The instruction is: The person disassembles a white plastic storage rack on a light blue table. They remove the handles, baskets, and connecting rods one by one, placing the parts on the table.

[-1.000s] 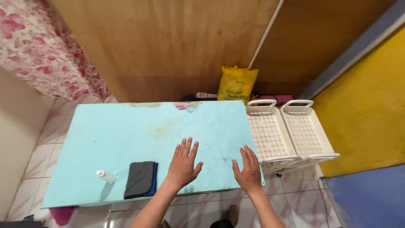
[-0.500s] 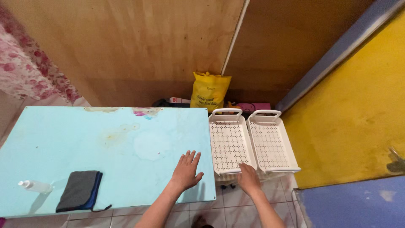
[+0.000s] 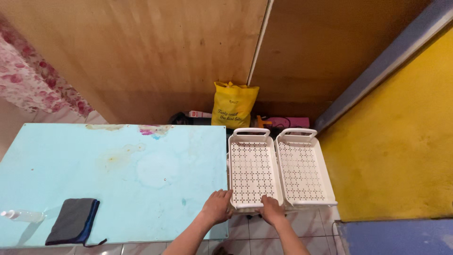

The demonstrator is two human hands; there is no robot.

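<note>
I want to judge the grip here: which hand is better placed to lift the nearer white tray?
Probably the right hand: it sits centred on the near rim of the left white tray. The left hand only reaches its corner from over the blue table.

You see a folded grey cloth [image 3: 71,220] on the pale blue table [image 3: 141,170], a clear bottle [image 3: 21,216] just beside it, and a yellow bag [image 3: 234,106] behind the table.
</note>
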